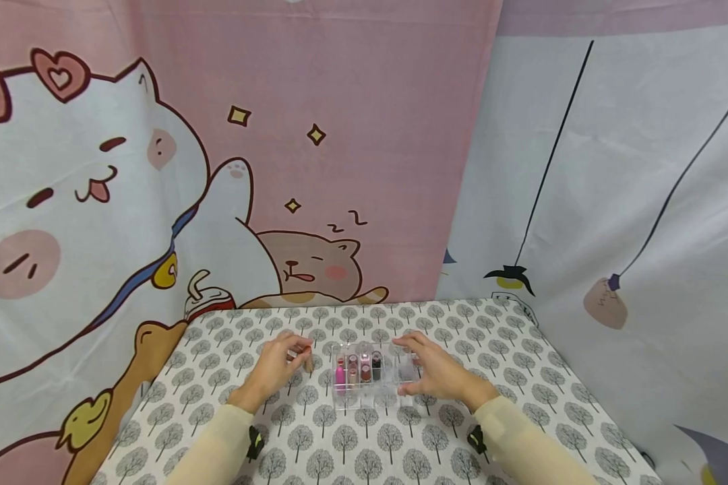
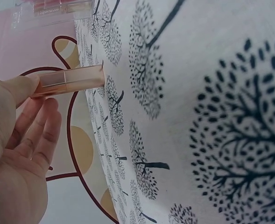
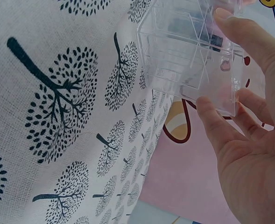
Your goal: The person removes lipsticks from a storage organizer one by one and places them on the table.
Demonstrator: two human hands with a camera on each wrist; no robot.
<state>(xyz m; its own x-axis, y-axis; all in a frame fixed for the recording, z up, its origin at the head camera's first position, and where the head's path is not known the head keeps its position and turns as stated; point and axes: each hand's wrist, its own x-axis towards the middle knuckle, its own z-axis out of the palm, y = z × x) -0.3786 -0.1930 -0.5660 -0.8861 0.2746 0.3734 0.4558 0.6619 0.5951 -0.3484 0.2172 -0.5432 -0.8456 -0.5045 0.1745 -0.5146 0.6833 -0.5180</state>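
In the head view my left hand is to the left of a clear plastic organizer. Between thumb and fingers it pinches a slim lip gloss tube, peach and rose gold, which stands nearly upright with its lower end at or close to the cloth. My right hand grips the organizer's right end, thumb on the near side and fingers on the far side. Several cosmetics stand in the organizer's left and middle compartments, among them a bright pink tube and a dark-capped one.
A white cloth with a grey tree print covers the table. Behind it and on the right hang printed fabric sheets with cartoon cats. Both forearms come in from the near edge, in pale sleeves.
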